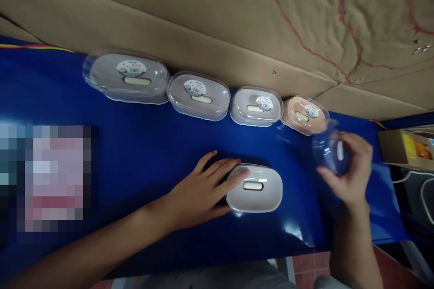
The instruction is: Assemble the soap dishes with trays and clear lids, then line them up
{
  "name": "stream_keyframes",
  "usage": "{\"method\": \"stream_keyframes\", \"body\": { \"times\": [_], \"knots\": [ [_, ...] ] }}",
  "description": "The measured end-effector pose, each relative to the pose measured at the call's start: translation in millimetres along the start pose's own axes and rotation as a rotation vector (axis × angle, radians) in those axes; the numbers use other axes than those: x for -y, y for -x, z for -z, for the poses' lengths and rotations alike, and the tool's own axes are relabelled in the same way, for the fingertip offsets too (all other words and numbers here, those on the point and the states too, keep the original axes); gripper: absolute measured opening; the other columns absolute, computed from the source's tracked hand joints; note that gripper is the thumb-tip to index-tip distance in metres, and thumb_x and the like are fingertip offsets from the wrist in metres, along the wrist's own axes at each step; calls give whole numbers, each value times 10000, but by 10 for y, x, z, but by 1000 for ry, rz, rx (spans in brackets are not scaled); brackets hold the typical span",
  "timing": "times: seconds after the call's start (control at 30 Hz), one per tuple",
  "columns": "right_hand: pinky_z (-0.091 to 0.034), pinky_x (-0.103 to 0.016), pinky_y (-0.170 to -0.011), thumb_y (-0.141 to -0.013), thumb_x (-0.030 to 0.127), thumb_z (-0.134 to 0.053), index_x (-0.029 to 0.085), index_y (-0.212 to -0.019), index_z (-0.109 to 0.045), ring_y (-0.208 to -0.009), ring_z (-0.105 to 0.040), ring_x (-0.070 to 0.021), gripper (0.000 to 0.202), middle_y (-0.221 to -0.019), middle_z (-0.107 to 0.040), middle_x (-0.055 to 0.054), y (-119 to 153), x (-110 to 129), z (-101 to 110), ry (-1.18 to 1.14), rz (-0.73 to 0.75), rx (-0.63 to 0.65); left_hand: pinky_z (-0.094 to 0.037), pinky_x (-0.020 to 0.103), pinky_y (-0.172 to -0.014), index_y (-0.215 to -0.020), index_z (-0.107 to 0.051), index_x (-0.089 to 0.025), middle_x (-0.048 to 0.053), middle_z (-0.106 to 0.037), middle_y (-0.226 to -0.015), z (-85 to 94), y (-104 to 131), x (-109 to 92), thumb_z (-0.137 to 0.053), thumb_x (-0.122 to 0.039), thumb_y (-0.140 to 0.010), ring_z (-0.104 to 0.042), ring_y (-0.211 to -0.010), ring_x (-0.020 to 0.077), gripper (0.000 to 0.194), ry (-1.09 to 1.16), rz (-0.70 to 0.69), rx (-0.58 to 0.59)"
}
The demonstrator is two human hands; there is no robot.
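A white oval box [267, 195], open at the top with a cream oblong piece on its floor, sits on the blue table. My left hand [200, 192] grips its left end, one finger reaching over the rim. Off to the right, my right hand [354, 171] pinches a clear plastic lid [326, 151], tilted and raised above the table. Behind them stands a row of similar lidded boxes with round stickers: a large grey box [105, 70], a smaller grey box [215, 99], a white box [242, 101] and a peach box [294, 107].
A brown paper-covered wall [203, 22] with red lines rises behind the row. At the right stand a cardboard box [393, 144] and a white cable [407, 175]. Pixelation hides an area at the left. The blue table [152, 144] has its front edge near my body.
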State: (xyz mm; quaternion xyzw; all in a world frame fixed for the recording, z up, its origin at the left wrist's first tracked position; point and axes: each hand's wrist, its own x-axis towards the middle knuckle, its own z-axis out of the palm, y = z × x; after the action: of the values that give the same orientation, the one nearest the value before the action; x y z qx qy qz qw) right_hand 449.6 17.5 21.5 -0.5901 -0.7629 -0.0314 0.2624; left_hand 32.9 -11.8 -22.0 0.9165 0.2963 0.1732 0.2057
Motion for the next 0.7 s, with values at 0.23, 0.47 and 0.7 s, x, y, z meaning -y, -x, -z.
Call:
{"method": "stream_keyframes", "body": {
  "times": [0.23,0.47,0.7],
  "knots": [
    [-577,-542,-1086,-893,661,-782,229,-1633,-423,-1390,-576,-391,930,-1538,-509,-193,97,880,-266,-362,372,434,-277,619,-1270,-1663,-317,-148,222,-579,-1569,-3,-7,14,-710,-406,-1013,-562,-1444,356,802,-1,14,-2],
    [-545,-544,-1120,-880,556,-825,213,-1637,-438,-1413,-545,-391,917,-1556,-485,-183,136,940,-249,-373,421,455,-220,573,-1294,-1584,-412,-128,197,-621,-1540,4,-15,16,-645,-456,-1049,-588,-1421,331,669,29,52,-4],
    [-525,-544,-1141,-902,533,-801,162,-1551,-519,-1429,-526,-382,799,-1519,-515,-184,145,984,-253,-384,464,507,-235,554,-1279,-1622,-341,-66,210,-656,-1497,6,-6,7,-651,-428,-1053,-632,-1368,331,742,56,78,-32]
  ]
}}
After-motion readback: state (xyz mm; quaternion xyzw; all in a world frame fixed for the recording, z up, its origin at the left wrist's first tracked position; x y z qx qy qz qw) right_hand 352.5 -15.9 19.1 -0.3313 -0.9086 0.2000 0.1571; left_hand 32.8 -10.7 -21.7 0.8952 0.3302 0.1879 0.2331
